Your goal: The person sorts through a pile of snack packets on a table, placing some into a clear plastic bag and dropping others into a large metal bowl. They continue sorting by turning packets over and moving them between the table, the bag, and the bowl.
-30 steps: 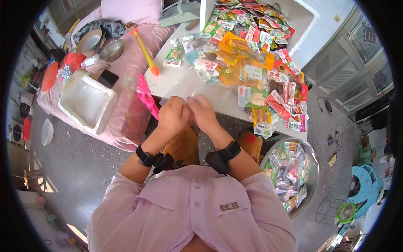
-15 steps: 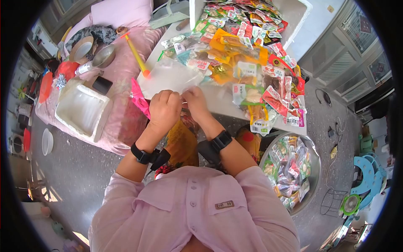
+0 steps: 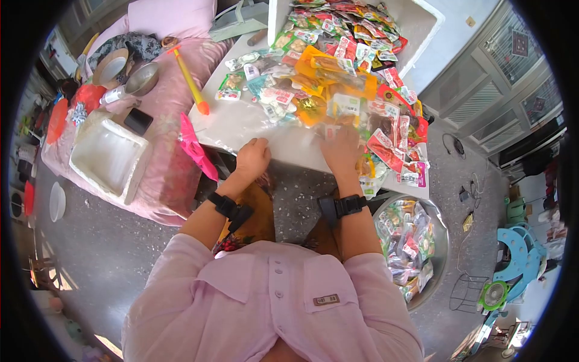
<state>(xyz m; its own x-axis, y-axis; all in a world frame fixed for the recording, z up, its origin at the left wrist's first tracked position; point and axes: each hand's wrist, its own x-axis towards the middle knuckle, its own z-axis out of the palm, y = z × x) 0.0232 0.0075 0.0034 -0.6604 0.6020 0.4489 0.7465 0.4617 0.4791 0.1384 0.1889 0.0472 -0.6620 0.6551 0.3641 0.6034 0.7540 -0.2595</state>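
Note:
My left hand [image 3: 253, 158] is closed at the front edge of the white table [image 3: 214, 117], on what looks like the edge of a clear plastic bag [image 3: 232, 140] that shows as a glossy film there. My right hand [image 3: 341, 148] reaches over the table's front, against the near side of a pile of colourful sealed food packets [image 3: 347, 104]. Motion blurs its fingers, so their grip is unclear. Black bands circle both wrists.
Behind the pile stands a white foam box [image 3: 422, 30] full of packets. A metal basin [image 3: 443, 241] with more packets is on the floor at right. At left, a pink-covered bed [image 3: 166, 145] holds an empty foam box [image 3: 108, 160], bowls and a phone [image 3: 138, 121].
My hands were together at the translucent bag and are now apart. The right hand has moved right to the packets; the bag no longer lies spread over the table's left part.

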